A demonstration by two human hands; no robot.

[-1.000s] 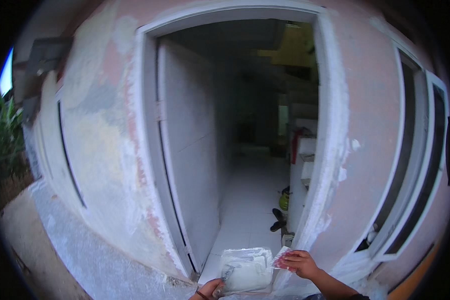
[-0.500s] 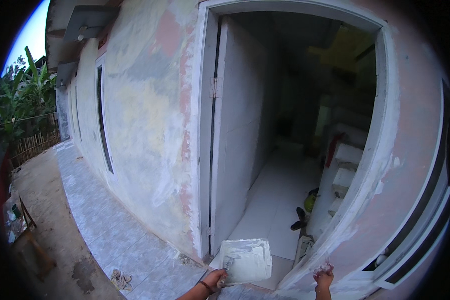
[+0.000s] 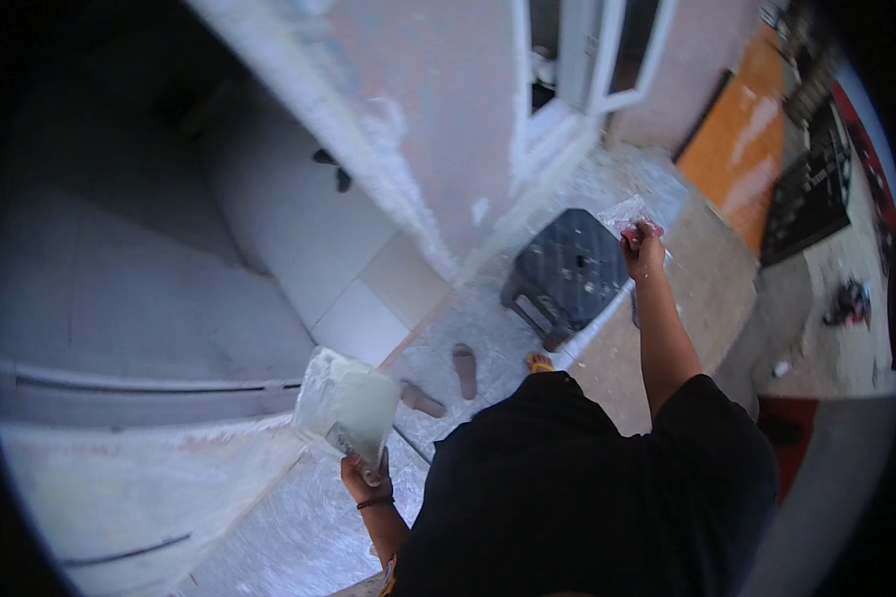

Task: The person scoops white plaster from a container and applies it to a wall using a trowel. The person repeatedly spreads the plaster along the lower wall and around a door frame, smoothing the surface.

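Note:
My left hand (image 3: 366,482), with a dark band at its wrist, grips the near edge of a squarish white tray (image 3: 314,383). Pale, putty-like paste covers the tray's inside. A small scraper (image 3: 350,445) lies against the paste close to my fingers; whether they also pinch it I cannot make out. Out to the right, my right hand (image 3: 645,242) is closed on crumpled clear plastic (image 3: 627,214). That hand hangs beside the right edge of a dark, white-spattered plastic stool (image 3: 575,261).
Brown sandals (image 3: 465,371) lie on the tiled porch, and a foot (image 3: 539,362) shows by the stool. Dark shoes (image 3: 334,171) sit inside the doorway at left. An open window (image 3: 632,55) projects beyond the stool. An orange board (image 3: 745,139) leans at far right.
The view has swung right and down, bringing the stool, sandals and orange board into sight. My left hand still holds the tray; my right hand still holds the plastic, now beside the stool.

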